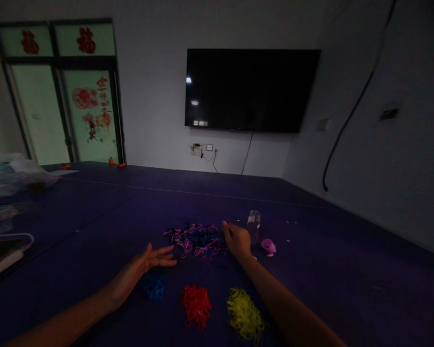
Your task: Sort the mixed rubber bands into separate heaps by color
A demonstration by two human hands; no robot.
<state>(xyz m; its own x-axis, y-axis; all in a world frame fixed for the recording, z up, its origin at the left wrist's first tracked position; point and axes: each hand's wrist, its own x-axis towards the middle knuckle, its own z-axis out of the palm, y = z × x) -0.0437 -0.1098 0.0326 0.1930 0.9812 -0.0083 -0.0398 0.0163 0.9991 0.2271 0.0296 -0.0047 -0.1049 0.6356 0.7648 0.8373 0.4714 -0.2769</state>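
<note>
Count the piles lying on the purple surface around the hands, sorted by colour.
Blue pile: 1
Red pile: 1
Yellow pile: 1
Mixed pile, pink with dark strands: 1
Total: 4 piles

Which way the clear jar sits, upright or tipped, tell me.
Upright: the clear jar stands near the right hand, its long sides running vertically.

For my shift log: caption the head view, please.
Left hand and right hand by a mixed band pile, with blue pile, red pile and yellow pile nearer the camera.
</note>
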